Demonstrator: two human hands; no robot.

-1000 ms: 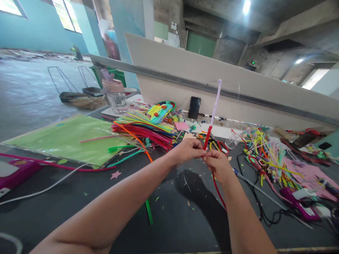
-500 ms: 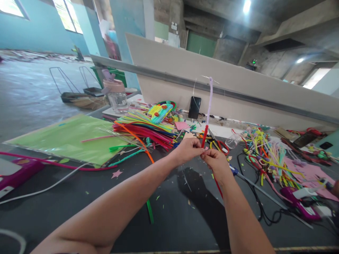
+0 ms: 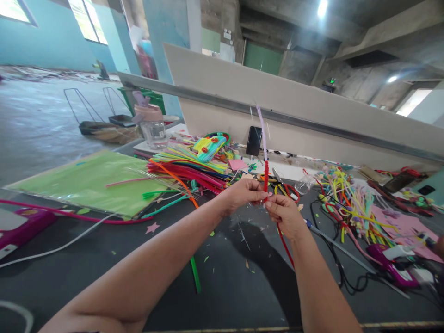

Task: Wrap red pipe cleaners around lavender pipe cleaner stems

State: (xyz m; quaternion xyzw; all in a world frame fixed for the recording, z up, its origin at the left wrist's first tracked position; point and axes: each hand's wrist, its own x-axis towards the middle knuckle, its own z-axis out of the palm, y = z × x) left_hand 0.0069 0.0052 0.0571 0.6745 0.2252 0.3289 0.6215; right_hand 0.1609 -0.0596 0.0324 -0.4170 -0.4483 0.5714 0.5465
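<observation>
My left hand (image 3: 248,193) pinches the lower part of an upright stem wrapped in fuzzy pipe cleaner. Its lower stretch is a red pipe cleaner (image 3: 266,178) wound in tight coils; above that is a lilac pipe cleaner section (image 3: 262,129) with thin clear strands at the tip. My right hand (image 3: 280,210) is closed at the base of the red coils, thumb against fingers. A loose red tail hangs from it beside my right forearm. The exact grip between the fingertips is partly hidden.
A bundle of coloured pipe cleaners (image 3: 194,171) lies left of centre, near a green sheet (image 3: 93,180). Scissors (image 3: 284,185) and a phone (image 3: 254,140) are behind my hands. A glue gun (image 3: 391,266) and a tangled pipe-cleaner pile (image 3: 350,203) are at right.
The stem's lilac top has swung to the left and now leans left. Both hands stay nearly in place, the right a little lower.
</observation>
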